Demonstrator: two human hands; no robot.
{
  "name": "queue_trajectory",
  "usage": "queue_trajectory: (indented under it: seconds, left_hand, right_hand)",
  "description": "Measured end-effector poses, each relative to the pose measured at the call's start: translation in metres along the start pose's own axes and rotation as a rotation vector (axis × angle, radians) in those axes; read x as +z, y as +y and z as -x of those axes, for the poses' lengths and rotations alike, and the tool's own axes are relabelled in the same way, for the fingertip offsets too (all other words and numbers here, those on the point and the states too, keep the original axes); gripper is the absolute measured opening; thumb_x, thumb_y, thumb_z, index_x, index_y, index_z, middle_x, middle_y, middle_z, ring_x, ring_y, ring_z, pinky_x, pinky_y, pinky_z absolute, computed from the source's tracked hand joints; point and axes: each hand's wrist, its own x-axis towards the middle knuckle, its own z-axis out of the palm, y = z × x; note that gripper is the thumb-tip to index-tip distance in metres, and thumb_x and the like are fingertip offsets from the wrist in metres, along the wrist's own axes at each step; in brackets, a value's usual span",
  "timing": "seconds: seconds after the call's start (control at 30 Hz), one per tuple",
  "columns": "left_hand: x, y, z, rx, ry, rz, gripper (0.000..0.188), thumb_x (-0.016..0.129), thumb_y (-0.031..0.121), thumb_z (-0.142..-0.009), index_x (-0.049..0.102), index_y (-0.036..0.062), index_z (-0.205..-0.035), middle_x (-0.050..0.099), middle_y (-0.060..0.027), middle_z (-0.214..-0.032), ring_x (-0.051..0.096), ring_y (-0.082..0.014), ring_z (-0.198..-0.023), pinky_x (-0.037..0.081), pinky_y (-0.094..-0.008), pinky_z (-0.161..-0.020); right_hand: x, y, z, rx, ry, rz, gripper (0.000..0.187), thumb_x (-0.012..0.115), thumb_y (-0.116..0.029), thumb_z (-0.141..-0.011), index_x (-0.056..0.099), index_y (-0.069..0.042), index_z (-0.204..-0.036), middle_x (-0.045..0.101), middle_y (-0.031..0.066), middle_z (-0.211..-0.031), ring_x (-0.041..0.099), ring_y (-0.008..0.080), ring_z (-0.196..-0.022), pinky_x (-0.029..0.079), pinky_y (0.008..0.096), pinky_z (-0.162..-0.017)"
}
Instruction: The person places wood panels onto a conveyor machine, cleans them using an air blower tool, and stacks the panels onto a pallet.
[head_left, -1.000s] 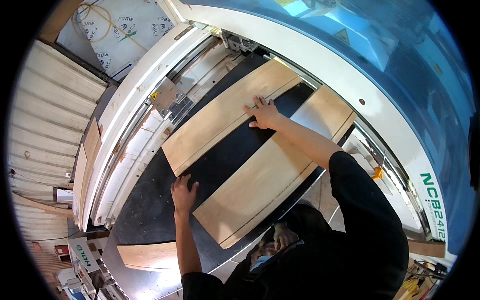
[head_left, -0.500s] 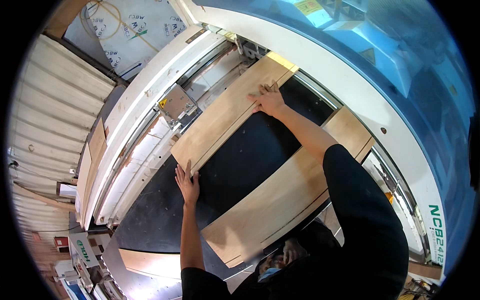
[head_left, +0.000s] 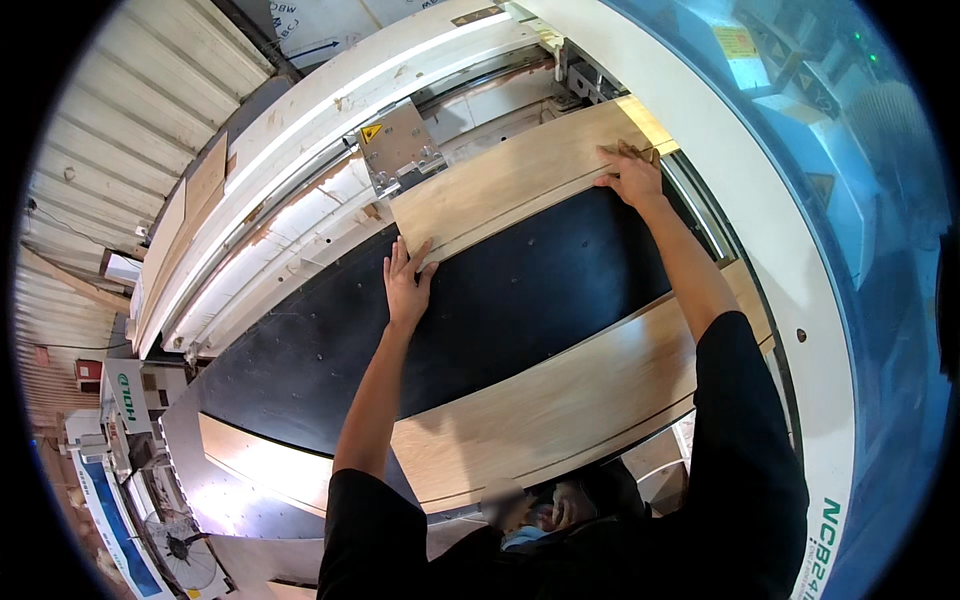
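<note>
A long pale wooden board (head_left: 520, 170) lies across the black bed (head_left: 520, 290) of a machine. A groove runs along its near edge, and a yellow light strip falls on its right end. My left hand (head_left: 408, 290) touches the board's near left corner, fingers stretched out and apart. My right hand (head_left: 635, 178) rests near the right end, its fingers spread on the board's top by the near edge. A second grooved board (head_left: 550, 410) lies on the near side of the bed, below my right forearm.
Beyond the far board is a metal bracket (head_left: 400, 148) with a yellow warning label, beside a white machine rail (head_left: 270, 200). A white and blue machine housing (head_left: 800, 280) curves along the right. Another board piece (head_left: 265, 462) lies at the lower left.
The view has turned, so the machine and boards appear shifted and rotated. My right hand is closer to the far board's right end. My left hand stays by its left corner.
</note>
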Motion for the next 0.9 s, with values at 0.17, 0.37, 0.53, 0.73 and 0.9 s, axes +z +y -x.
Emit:
queue_trajectory:
  seconds: [0.17,0.37,0.53,0.73,0.9]
  left_hand:
    - [-0.002,0.003,0.001,0.008,0.064,-0.008,0.051,0.068,0.035,-0.095,0.058,0.0198,-0.142,0.041,-0.0241,-0.156,0.039,-0.0406,-0.144,0.028,-0.0532,-0.118]
    - [0.004,0.002,0.002,-0.153,0.158,-0.139,0.076,0.071,0.051,-0.088,0.046,0.0120,-0.149,0.040,-0.0191,-0.157,0.031,-0.0373,-0.148,0.020,-0.0578,-0.120]
    - [0.010,-0.005,0.001,-0.150,0.092,-0.197,0.081,0.065,0.058,-0.089,0.044,0.0080,-0.149,0.036,-0.0205,-0.158,0.028,-0.0381,-0.148,0.017,-0.0602,-0.121]
    - [0.013,-0.005,0.002,-0.125,0.111,-0.234,0.078,0.061,0.059,-0.092,0.044,0.0088,-0.149,0.037,-0.0189,-0.158,0.029,-0.0373,-0.149,0.017,-0.0598,-0.121]
    - [0.012,-0.011,0.007,-0.116,0.122,-0.273,0.079,0.055,0.064,-0.095,0.042,0.0102,-0.152,0.034,-0.0179,-0.159,0.027,-0.0358,-0.150,0.016,-0.0606,-0.121]
  right_hand:
    - [0.011,0.009,-0.003,0.004,-0.005,-0.108,0.069,0.067,-0.062,-0.084,0.047,-0.045,-0.147,0.031,0.0057,-0.165,0.027,0.0260,-0.152,0.014,0.0598,-0.122]
    - [0.053,-0.003,0.014,0.176,0.126,-0.179,0.097,0.057,-0.083,-0.080,0.024,-0.038,-0.160,0.000,0.0365,-0.163,-0.001,0.0526,-0.152,0.005,0.0639,-0.120]
    - [0.060,-0.058,0.031,0.214,0.124,-0.204,0.120,0.055,-0.092,-0.071,0.015,-0.026,-0.163,0.002,0.0443,-0.158,0.000,0.0567,-0.150,0.002,0.0601,-0.121]
    - [0.050,-0.063,0.041,0.237,0.189,-0.251,0.120,0.063,-0.090,-0.067,0.031,-0.020,-0.159,0.015,0.0441,-0.156,0.007,0.0536,-0.151,0.003,0.0585,-0.123]
    - [0.053,-0.061,0.038,0.147,0.240,-0.257,0.121,0.064,-0.090,-0.066,0.034,-0.017,-0.158,0.015,0.0446,-0.156,0.008,0.0537,-0.151,0.003,0.0610,-0.122]
